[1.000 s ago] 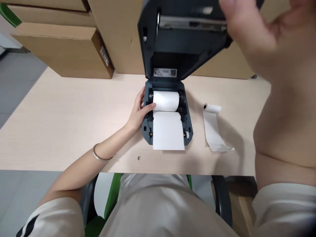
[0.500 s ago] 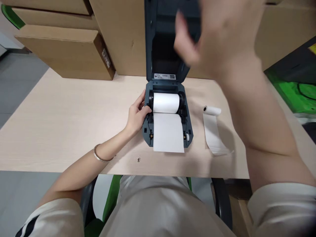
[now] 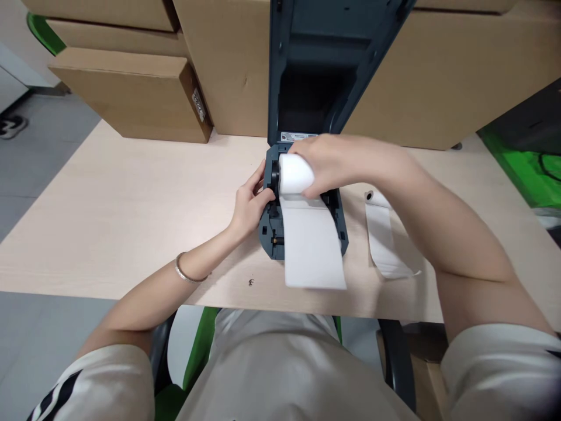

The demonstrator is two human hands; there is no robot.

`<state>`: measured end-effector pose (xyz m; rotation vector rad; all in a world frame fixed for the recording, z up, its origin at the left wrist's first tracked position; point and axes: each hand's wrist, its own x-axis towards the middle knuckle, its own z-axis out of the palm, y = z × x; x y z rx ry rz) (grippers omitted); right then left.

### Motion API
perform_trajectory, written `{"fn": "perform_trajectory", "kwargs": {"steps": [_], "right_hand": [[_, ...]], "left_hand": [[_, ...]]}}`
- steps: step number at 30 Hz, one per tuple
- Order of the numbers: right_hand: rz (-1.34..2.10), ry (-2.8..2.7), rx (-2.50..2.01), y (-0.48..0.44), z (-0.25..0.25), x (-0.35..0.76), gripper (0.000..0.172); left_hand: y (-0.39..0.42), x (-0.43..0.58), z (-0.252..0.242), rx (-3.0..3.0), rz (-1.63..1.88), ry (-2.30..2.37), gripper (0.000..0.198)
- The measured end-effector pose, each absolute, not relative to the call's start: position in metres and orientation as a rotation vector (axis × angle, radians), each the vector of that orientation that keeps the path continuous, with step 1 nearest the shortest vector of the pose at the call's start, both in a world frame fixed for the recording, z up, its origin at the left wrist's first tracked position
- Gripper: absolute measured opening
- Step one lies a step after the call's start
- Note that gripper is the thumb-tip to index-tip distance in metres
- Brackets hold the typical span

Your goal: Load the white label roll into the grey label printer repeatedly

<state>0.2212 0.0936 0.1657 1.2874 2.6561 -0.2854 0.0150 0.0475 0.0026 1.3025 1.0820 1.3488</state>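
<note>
A dark label printer [image 3: 265, 234] stands on the table with its lid [image 3: 324, 23] raised upright at the back. My left hand [image 3: 252, 204] holds the printer's left side, thumb over the inner edge and fingers along the outside. My right hand [image 3: 322, 165] grips a white label roll [image 3: 294, 174] from its right end, inside or just above the printer's bay; I cannot tell which. A loose strip of labels [image 3: 313, 248] runs from the roll over the printer's front edge. To the right lies a smaller white paper roll [image 3: 377, 199], its strip partly unrolled.
Cardboard boxes [image 3: 127, 99] line the back of the pale wooden table [image 3: 131, 216]. A small dark mark [image 3: 251, 282] sits near the front edge. At the far right is something green [image 3: 512, 161] with a black cable on it.
My right hand has come down from beside the raised lid and closed on the label roll. The roll has shifted and its strip now hangs further forward. My left hand keeps its hold.
</note>
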Motion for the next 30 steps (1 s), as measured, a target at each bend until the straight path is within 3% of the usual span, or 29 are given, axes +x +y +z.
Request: {"fn": "perform_trajectory", "kwargs": {"steps": [4, 8, 13, 17, 20, 24, 26, 30], "right_hand": [[-0.253, 2.944, 1.42, 0.081, 0.21, 0.272, 0.078], [-0.272, 2.823, 1.542, 0.086, 0.223, 0.333, 0.072], [-0.641, 2.419, 1.562, 0.106, 0.176, 0.345, 0.063], [-0.723, 2.374, 1.562, 0.117, 0.123, 0.328, 0.07], [-0.831, 2.444, 1.568, 0.117, 0.102, 0.333, 0.084], [-0.657, 2.396, 1.762, 0.106, 0.104, 0.366, 0.126], [-0.545, 2.234, 1.868, 0.099, 0.103, 0.384, 0.116], [-0.48, 2.186, 1.849, 0.086, 0.09, 0.409, 0.059]], "left_hand": [[0.049, 0.013, 0.0, 1.327, 1.354, 1.046, 0.084], [0.048, 0.013, 0.002, 1.354, 1.341, 1.033, 0.084], [0.048, 0.014, 0.005, 1.354, 1.325, 1.056, 0.087], [0.044, 0.016, 0.011, 1.339, 1.342, 1.054, 0.081], [0.041, 0.018, 0.015, 1.315, 1.347, 1.063, 0.079], [0.04, 0.02, 0.018, 1.286, 1.346, 1.077, 0.081], [0.04, 0.02, 0.017, 1.287, 1.354, 1.063, 0.08], [0.043, 0.019, 0.013, 1.307, 1.363, 1.026, 0.078]]}}
